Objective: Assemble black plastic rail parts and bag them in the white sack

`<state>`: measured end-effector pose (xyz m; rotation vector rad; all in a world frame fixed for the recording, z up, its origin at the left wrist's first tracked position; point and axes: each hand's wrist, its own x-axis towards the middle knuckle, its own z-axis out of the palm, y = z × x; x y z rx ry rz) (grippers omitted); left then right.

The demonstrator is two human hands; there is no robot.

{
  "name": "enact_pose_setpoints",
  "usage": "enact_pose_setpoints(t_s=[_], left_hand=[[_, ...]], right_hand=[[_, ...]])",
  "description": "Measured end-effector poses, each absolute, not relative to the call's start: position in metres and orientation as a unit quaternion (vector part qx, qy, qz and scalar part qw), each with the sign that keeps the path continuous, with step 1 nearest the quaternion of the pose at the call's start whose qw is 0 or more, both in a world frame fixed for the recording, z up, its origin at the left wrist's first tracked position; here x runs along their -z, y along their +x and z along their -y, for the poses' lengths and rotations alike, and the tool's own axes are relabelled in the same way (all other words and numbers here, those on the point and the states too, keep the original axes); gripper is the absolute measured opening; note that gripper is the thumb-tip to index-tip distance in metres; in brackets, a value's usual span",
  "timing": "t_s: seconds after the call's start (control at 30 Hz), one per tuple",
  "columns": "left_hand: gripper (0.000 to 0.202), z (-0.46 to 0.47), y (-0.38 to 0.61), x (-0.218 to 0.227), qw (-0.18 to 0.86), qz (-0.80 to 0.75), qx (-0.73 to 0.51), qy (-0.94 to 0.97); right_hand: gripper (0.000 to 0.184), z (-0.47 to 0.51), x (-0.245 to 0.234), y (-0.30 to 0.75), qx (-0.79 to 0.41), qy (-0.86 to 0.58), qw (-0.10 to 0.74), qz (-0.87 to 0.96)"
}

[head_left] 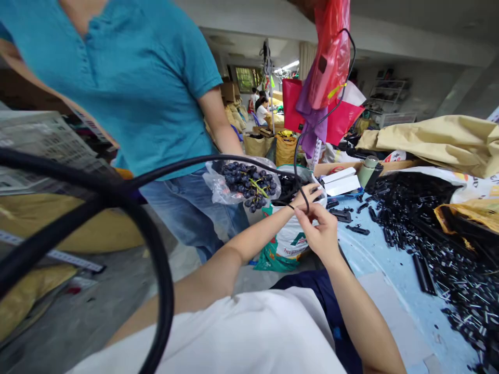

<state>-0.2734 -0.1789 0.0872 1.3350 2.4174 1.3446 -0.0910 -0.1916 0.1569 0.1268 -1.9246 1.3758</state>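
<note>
My left hand (306, 196) reaches over the mouth of a white and green sack (290, 241), its fingers stretched out and apart. Around that wrist runs a thin black band (290, 206). My right hand (320, 228) is closed in a pinch at the wrist, with the band at its fingertips. A thin black cord (295, 150) hangs down in front of both hands. Just left of them, a bunch of dark grapes (249, 182) lies in a clear plastic bag (216, 191), held out by a person in a teal shirt (156, 88).
Thick black cable loops (166, 291) cross the near left. On the blue tabletop (374, 259) lie heaps of small black parts (421, 208), a green bottle (367, 171) and white boxes (341, 182). A red plastic bag (331, 57) hangs above. Other people (262, 110) sit far back.
</note>
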Motion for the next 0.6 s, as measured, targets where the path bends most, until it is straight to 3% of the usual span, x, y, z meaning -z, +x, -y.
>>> enact_pose_setpoints(t_s=[0.17, 0.23, 0.37, 0.5, 0.6], left_hand=[[0.067, 0.203, -0.23, -0.107, 0.23, -0.612, -0.553, 0.517], [0.072, 0.209, -0.213, -0.119, 0.317, -0.542, -0.589, 0.509], [0.075, 0.21, -0.196, -0.135, 0.38, -0.516, -0.609, 0.468], [0.067, 0.201, -0.193, -0.127, 0.453, -0.44, -0.665, 0.399], [0.059, 0.193, -0.189, -0.11, 0.411, -0.523, -0.685, 0.298]], right_hand=[[0.079, 0.148, -0.149, -0.064, -0.727, 0.026, 0.269, 0.631], [0.089, 0.132, -0.144, -0.056, -0.745, -0.009, 0.271, 0.609], [0.089, 0.114, -0.127, -0.048, -0.76, -0.048, 0.285, 0.583], [0.076, 0.117, -0.112, -0.053, -0.762, -0.057, 0.298, 0.572], [0.065, 0.139, -0.116, -0.068, -0.691, -0.04, 0.324, 0.645]])
